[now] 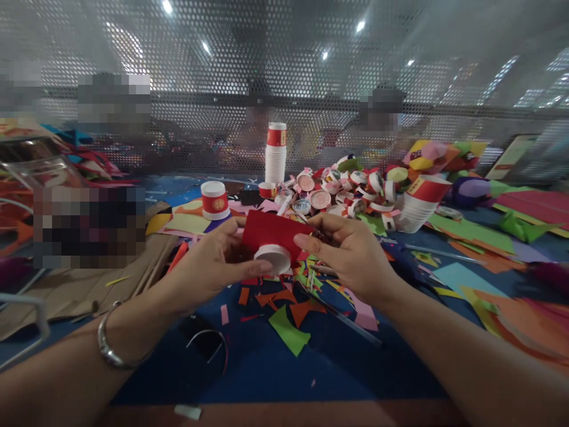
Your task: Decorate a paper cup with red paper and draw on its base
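A sheet of red paper [269, 228] is held up before me, with a white round paper cup bottom [278, 259] against its lower edge. The thumb of my left hand [217, 255] presses on the cup bottom, while its fingers go behind the red paper. My right hand [347, 249] pinches the paper's right side between thumb and fingers. Something thin and dark shows by the right fingers, too small to make out. Below both hands lie paper scraps, among them a green piece [290, 332] and an orange piece [306, 309].
Behind my hands stand a stack of paper cups [275, 155], an upside-down red and white cup [214, 200] and a pile of cut cup bottoms [320, 199]. More cups [420, 204] lean at right, near coloured sheets [471, 231]. Flattened cardboard [133, 279] lies left.
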The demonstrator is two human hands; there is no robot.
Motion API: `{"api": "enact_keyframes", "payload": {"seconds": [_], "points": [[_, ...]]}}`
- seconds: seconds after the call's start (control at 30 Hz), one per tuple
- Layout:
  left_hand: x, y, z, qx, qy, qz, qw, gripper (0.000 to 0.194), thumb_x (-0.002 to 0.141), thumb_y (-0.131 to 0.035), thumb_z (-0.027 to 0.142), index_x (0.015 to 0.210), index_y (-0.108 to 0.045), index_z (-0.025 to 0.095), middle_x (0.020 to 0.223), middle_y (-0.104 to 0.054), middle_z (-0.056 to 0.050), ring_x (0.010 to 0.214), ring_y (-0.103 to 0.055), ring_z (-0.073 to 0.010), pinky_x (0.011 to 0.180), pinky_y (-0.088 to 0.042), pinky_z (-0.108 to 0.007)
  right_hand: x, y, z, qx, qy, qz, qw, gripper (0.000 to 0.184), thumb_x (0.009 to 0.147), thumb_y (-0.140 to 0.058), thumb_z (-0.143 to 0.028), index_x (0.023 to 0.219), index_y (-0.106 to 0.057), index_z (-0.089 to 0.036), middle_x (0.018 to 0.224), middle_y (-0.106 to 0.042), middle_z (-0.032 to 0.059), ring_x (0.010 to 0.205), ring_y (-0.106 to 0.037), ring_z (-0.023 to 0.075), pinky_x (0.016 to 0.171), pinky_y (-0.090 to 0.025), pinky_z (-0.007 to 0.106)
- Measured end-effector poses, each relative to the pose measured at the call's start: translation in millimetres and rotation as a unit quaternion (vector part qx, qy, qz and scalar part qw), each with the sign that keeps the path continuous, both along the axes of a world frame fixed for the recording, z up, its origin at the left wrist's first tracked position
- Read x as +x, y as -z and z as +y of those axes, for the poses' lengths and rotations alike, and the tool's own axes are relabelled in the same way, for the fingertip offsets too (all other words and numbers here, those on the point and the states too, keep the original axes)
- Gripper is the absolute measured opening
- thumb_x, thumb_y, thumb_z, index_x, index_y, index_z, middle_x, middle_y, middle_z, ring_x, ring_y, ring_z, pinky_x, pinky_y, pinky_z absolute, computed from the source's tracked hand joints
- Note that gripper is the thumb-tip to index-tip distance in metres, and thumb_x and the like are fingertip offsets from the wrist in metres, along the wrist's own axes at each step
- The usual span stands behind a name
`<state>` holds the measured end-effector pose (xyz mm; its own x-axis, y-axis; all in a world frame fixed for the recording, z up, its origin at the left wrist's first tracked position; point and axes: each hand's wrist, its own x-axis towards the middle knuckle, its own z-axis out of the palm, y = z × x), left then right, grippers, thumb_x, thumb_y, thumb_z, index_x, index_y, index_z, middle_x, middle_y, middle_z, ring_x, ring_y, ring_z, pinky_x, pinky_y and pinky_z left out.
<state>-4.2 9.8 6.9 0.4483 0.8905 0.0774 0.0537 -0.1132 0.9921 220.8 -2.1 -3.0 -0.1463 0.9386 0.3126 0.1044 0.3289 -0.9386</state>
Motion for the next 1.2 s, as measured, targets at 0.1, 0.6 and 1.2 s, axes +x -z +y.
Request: {"api": "enact_keyframes", "payload": {"seconds": [0.1,0.6,1.2], "points": [[0,4.0,3,-0.044,0.010,0.032,0.998,0.044,0.071,-0.088,0.023,0.109,-0.066,0.020,0.107,-0.079,-0.009,0.099,-0.075,-0.0238,0.087,-0.059,-0.035,1,-1.3,2,-0.006,0.007,0.029,1.000,0.037,0.077,-0.082,-0.053,0.081,-0.064,-0.021,0.071,-0.054,-0.0022,0.063,-0.046,0.0120,0.056,-0.040,0.027],[-5,2.1,8,0.058,-0.140,0.010,0.988,0.024,0.077,-0.085,0.032,0.091,-0.072,0.017,0.092,-0.074,-0.004,0.087,-0.068,-0.0170,0.080,-0.053,-0.026,1,-6.0,-6,0.003,-0.041,0.018,0.999,0.039,0.086,-0.073,-0.058,0.083,-0.064,-0.020,0.062,-0.038,-0.0074,0.053,-0.027,0.0079,0.048,-0.024,0.027],[-5,1.7,8,-0.067,-0.139,-0.110,0.982,0.028,0.072,-0.090,0.026,0.091,-0.073,0.016,0.091,-0.074,-0.003,0.081,-0.068,-0.0112,0.069,-0.056,-0.017,3,0.1,-4,-0.029,-0.102,0.026,0.994,0.039,0.097,-0.061,-0.056,0.080,-0.057,-0.021,0.060,-0.027,-0.0081,0.051,-0.019,0.0078,0.048,-0.015,0.029]]}}
